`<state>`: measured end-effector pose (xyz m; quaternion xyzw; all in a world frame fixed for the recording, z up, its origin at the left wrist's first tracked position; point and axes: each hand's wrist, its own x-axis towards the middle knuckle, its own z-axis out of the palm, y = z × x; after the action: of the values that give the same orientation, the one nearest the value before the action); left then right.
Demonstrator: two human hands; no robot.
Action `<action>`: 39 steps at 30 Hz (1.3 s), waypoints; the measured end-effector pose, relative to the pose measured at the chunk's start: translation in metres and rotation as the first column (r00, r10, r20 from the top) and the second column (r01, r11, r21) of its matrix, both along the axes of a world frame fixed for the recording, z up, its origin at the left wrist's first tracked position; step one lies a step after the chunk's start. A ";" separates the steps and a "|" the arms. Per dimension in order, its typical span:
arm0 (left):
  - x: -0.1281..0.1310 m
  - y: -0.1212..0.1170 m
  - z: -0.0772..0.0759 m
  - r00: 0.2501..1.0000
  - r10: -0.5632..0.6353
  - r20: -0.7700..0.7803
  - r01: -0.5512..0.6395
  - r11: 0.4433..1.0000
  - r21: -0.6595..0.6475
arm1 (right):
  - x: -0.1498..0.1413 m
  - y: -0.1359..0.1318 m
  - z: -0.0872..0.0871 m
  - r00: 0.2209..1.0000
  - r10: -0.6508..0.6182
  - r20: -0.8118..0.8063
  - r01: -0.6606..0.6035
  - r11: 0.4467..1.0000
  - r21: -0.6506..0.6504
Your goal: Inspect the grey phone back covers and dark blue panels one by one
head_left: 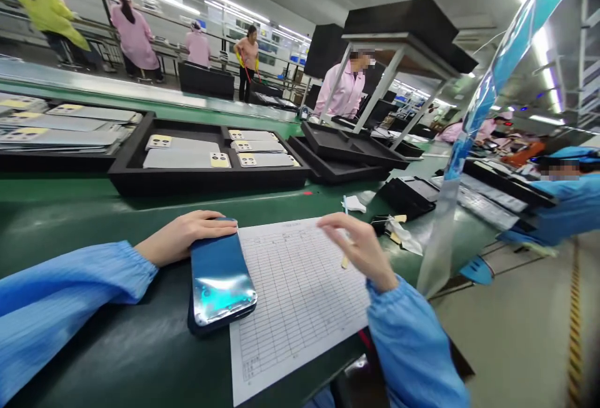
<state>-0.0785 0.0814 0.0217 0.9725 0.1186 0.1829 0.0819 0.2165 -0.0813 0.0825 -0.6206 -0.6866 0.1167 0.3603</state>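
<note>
The left grip [185, 238] lies palm down over the far end of a blue panel [219, 264], fingers close together and only slightly bent. The thumb is hidden, so whether it clasps the panel or merely presses on it cannot be told. The right grip [363, 248] is above the sheet [290, 308], blurred, fingers part-curled; a thin stick [345, 263] shows beside the fingers, and whether it is held cannot be told.

The panel sits on the green surface [117, 339], its right side overlapping the left edge of the sheet, with a dark layer showing beneath it. The sheet carries a ruled table.

Farther out, a tray [210, 178] holds pale plates [180, 158]; a fuller tray [70, 165] stands to its left, stacked trays [347, 177] to its right. A white scrap [355, 204] lies beyond the sheet. A person in pink [342, 90] is at the far side, a person in blue [572, 199] at the right.

Risks, as judged: uneven pressure at the far end could skew the panel against its lower layer; its glossy face could scuff or take prints; the right sleeve [412, 345] could drag the sheet, shifting the panel's support.
</note>
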 end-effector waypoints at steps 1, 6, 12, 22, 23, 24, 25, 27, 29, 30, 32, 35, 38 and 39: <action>0.000 0.000 0.001 1.000 -0.003 -0.017 0.003 1.000 0.006 | 0.020 -0.007 -0.005 0.990 -0.138 0.004 0.137 0.990 0.011; 0.001 -0.001 0.002 0.999 0.013 -0.033 -0.012 0.999 0.032 | 0.080 -0.026 -0.035 0.823 -0.561 0.089 0.568 0.817 -0.100; 0.003 -0.003 0.004 1.000 -0.015 0.012 0.014 0.998 0.064 | 0.071 -0.010 -0.044 0.773 -0.604 0.194 0.635 0.735 -0.239; 0.005 -0.003 0.002 1.000 -0.010 0.001 0.010 1.000 0.025 | 0.050 -0.023 -0.035 0.860 -0.492 0.138 0.510 0.816 -0.272; 0.005 -0.003 0.002 1.000 -0.009 0.003 0.009 1.000 0.024 | 0.037 -0.030 -0.036 0.880 -0.467 0.086 0.472 0.840 -0.268; 0.005 -0.004 0.002 1.000 -0.009 0.004 0.008 1.000 0.024 | 0.021 -0.036 -0.037 0.910 -0.415 0.003 0.400 0.876 -0.270; 0.005 -0.004 0.001 1.000 -0.009 0.002 0.009 1.000 0.024 | 0.002 -0.042 -0.039 0.921 -0.337 -0.197 0.292 0.930 -0.224; 0.005 -0.004 0.001 1.000 -0.010 -0.005 0.011 1.000 0.025 | -0.040 -0.051 -0.044 0.891 -0.175 -0.418 0.146 0.984 -0.101; 0.006 -0.004 0.001 1.000 -0.012 -0.017 0.012 1.000 0.027 | -0.078 -0.056 -0.050 0.881 -0.050 -0.471 0.048 0.999 -0.017; 0.006 -0.004 0.002 1.000 -0.010 -0.023 0.011 1.000 0.028 | -0.094 -0.058 -0.053 0.890 -0.015 -0.456 0.021 1.000 0.008; 0.006 -0.004 0.002 0.999 -0.003 -0.033 0.004 1.000 0.030 | -0.114 -0.059 -0.058 0.920 0.039 -0.389 -0.007 0.996 0.084; 0.006 -0.005 0.004 0.999 0.011 -0.044 -0.010 1.000 0.030 | -0.123 -0.061 -0.062 0.953 0.118 -0.279 -0.060 0.976 0.207; 0.006 -0.006 0.004 0.998 0.021 -0.052 -0.020 0.999 0.029 | -0.120 -0.061 -0.062 0.967 0.165 -0.194 -0.113 0.961 0.252; 0.006 -0.006 0.005 0.998 0.023 -0.054 -0.021 0.999 0.030 | -0.119 -0.060 -0.062 0.969 0.173 -0.174 -0.127 0.961 0.248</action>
<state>-0.0722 0.0752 0.0263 0.9769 0.1288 0.1590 0.0624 0.0972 -0.1417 0.0203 -0.5052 -0.7025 0.1217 0.4862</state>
